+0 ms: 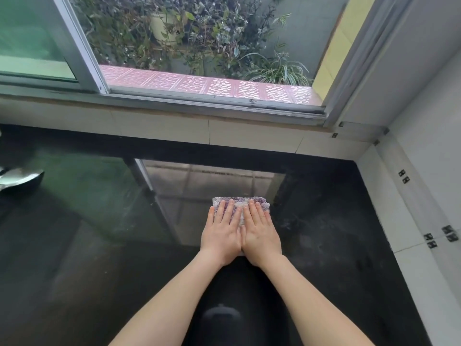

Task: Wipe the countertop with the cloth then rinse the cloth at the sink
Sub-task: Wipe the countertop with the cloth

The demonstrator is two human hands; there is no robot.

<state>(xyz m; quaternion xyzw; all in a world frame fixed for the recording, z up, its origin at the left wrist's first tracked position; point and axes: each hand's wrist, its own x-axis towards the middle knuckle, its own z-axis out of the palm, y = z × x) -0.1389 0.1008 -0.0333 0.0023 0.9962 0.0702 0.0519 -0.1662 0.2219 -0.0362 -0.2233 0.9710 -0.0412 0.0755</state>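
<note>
Cloth: the small purple and white knitted cloth [240,207] lies flat on the shiny black stone countertop [324,221], near the middle, a bit toward 12 o'clock from my hands.
Long side: the cloth runs from 9 o'clock to 3 o'clock, across my fingers.
My left hand [220,232]: flat and spread, palm down, fingers on the left half of the cloth. It holds nothing; it only presses.
My right hand [260,232]: the same, flat and pressing on the right half. My two hands touch side by side.
Which hand is nearer: both are just as near; the cloth sits under both sets of fingers.
Next push: I think I can slide the cloth toward 12 o'clock, to the white tiled wall strip [174,128] under the window.
Sink: I cannot see it here.
Left to do: more wiping, I think, then the rinse.
</note>
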